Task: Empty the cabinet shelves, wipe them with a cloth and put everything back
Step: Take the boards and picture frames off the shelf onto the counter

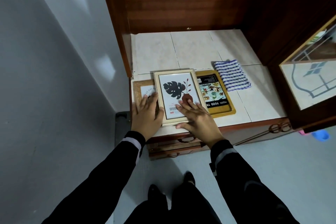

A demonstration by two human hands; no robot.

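Note:
A cream picture frame with a leaf-and-vase print lies flat on the cabinet's tiled shelf. It overlaps a brown frame on its left and a yellow food tray on its right. My left hand rests flat with straight fingers along the cream frame's left edge, partly on the brown frame. My right hand lies flat on the cream frame's lower right corner, thumb at its front edge. A blue-and-white striped cloth lies folded on the shelf just right of the tray.
The cabinet's wooden back and side walls enclose the shelf. A glass door stands open at the right. Drawers with handles sit below the shelf front. A grey wall runs along the left. A blue object lies on the floor at right.

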